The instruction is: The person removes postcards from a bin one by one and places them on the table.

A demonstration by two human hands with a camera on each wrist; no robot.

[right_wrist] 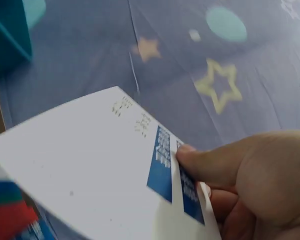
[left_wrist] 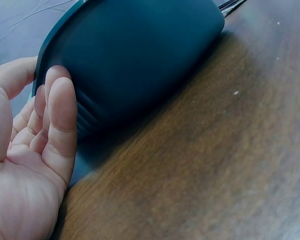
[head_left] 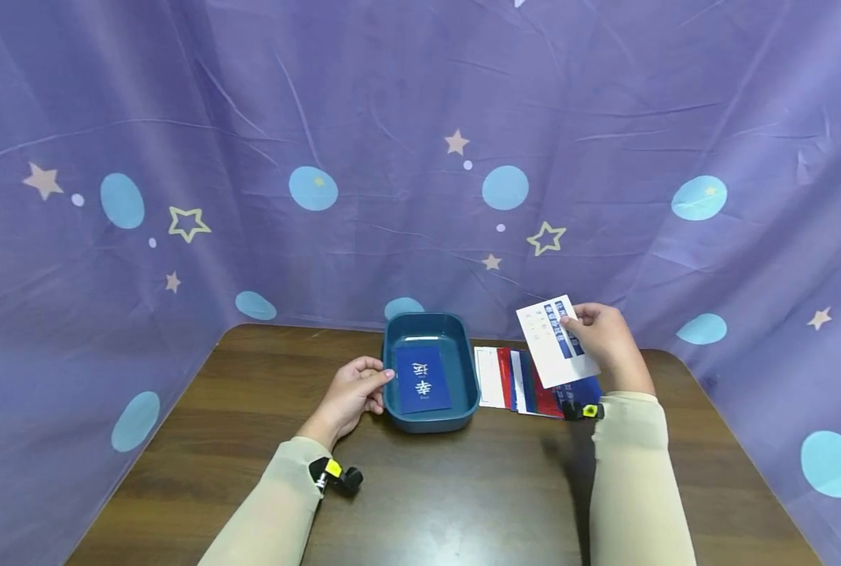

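Note:
My right hand (head_left: 602,334) pinches a white card (head_left: 544,346) between thumb and fingers, raised above a row of cards. Blue blocks with white characters run along the card's thumb side, as the right wrist view also shows. At the left wall of a dark teal plastic tray (head_left: 465,385), my left hand (head_left: 350,395) grips the rim, thumb over the edge and fingers along the outside. A blue card (head_left: 409,393) with white characters lies inside the tray. In the left wrist view the tray's outer wall (left_wrist: 140,55) fills the top, beside the fingers (left_wrist: 62,107).
Right of the tray, overlapping white, red and blue cards (head_left: 490,377) lie spread on the brown wooden table (head_left: 251,409). The raised card and right hand partly cover them. Behind the table hangs a purple curtain (head_left: 406,228) with stars and dots. Each wrist wears a small black camera (head_left: 343,478).

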